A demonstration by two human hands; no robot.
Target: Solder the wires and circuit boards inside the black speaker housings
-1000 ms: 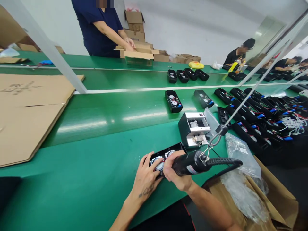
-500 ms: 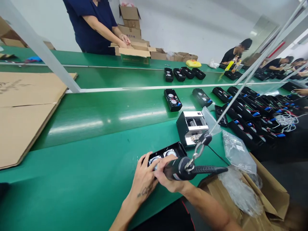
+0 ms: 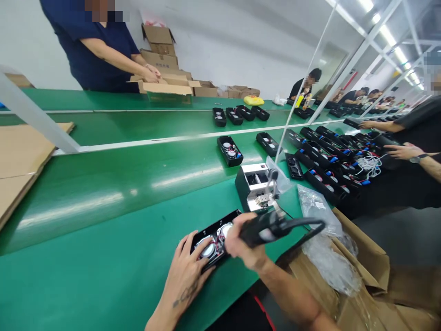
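Note:
A black speaker housing (image 3: 217, 243) with two round white speakers and red wires lies at an angle on the green bench. My left hand (image 3: 188, 264) grips its left end, thumb along the near side and fingers over the far edge and a speaker. Wrapped round a black electric screwdriver (image 3: 263, 229) is my right hand (image 3: 241, 241), above the housing's right part. The tool hangs from a cord and its tip is hidden. Just behind stands a black and silver box-shaped machine (image 3: 255, 184).
More housings (image 3: 230, 151) lie on the belt, many piled at the right. Plastic bags (image 3: 313, 207) and an open carton (image 3: 365, 248) are at the near right. Flat cardboard (image 3: 20, 161) is at left. Across the bench a person handles a box (image 3: 168, 87); another reaches in from the right.
My right hand and the screwdriver have shifted toward the housing's right end, uncovering more of its inside. The camera view has swung right, bringing a person at the right into sight.

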